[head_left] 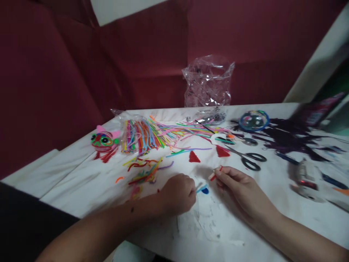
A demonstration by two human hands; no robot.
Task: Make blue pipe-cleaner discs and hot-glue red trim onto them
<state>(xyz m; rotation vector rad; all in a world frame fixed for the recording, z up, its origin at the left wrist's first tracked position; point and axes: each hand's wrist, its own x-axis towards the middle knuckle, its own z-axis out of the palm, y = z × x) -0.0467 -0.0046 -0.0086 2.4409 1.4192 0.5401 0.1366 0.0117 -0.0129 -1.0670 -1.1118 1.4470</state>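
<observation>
My left hand [177, 194] rests on the white table [81, 182], its fingers pinched on a short light-blue pipe cleaner piece [201, 188]. A small blue shape [205, 191] lies just under that piece. My right hand [240, 187] is closed in a pinch on a short red and white piece [214, 175], held a little above the table. The two hands are a few centimetres apart. Two red triangles [194, 157] [222, 151] lie just beyond them.
Colourful pipe cleaners in an open bag [141, 136] spread across the table's middle, loose cut bits [144, 171] nearer. A pink-eared red craft figure [105, 142] sits left. Scissors [249, 160], a round blue container [254, 120], a clear plastic bag [208, 85] and dark purple strands [291, 138] lie right.
</observation>
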